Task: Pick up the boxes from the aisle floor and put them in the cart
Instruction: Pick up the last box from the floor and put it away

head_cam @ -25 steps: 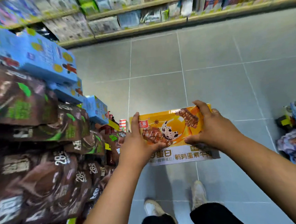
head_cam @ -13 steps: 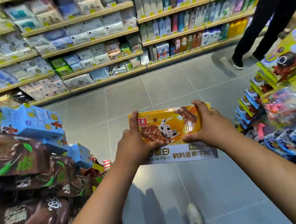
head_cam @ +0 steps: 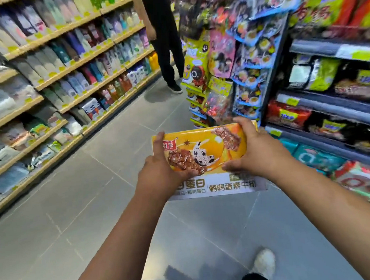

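Note:
I carry one flat orange and white snack box (head_cam: 206,151) in front of me, above the grey aisle floor. My left hand (head_cam: 160,171) grips its left end, thumb on top. My right hand (head_cam: 254,150) grips its right end, fingers curled over the far edge. The box shows pictures of brown snacks and a spotted egg, with a white strip of print along its near edge. No cart is in view.
Wooden shelves (head_cam: 52,83) of packaged goods line the left side. Racks of snack bags (head_cam: 250,55) and dark shelves (head_cam: 333,100) stand close on the right. A person in black trousers (head_cam: 165,45) stands further down the aisle. My shoe (head_cam: 264,262) shows below.
My view has swung to the right, from the left-hand display to the aisle and the right-hand racks. Both hands keep the same grip on the box.

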A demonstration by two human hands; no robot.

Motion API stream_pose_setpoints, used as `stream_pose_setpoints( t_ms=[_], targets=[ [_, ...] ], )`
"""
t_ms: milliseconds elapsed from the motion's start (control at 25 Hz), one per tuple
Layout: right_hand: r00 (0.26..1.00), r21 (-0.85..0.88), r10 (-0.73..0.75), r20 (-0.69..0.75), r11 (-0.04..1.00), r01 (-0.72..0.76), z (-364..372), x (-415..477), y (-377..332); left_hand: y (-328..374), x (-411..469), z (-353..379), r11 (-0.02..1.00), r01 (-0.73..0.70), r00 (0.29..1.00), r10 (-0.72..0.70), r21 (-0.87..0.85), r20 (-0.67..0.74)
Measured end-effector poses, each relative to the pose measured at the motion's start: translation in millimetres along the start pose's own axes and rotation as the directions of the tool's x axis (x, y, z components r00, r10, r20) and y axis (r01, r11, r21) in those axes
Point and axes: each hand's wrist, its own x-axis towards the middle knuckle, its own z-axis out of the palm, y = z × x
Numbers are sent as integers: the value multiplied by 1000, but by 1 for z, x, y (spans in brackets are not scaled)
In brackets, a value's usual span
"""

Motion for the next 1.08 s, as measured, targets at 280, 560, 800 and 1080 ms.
stream_pose_setpoints(
  t_ms=[280,560,800,1080],
  targets=[
    [925,111,328,-193,944,-312,-80,-91,139,149,-28,82,942,-329,922,335,-62,195],
    [783,227,553,-284,833,-505,-153,-184,292,311,-93,185,842,-529,778,532,-109,333],
    [618,330,702,-355,712,-619,-207,-280,413,445,-170,274,716,-682,597,662,-147,453],
    [323,565,869,-375,491,-663,-242,-382,539,595,-258,382,462,-862,283,778,-206,561]
  ],
)
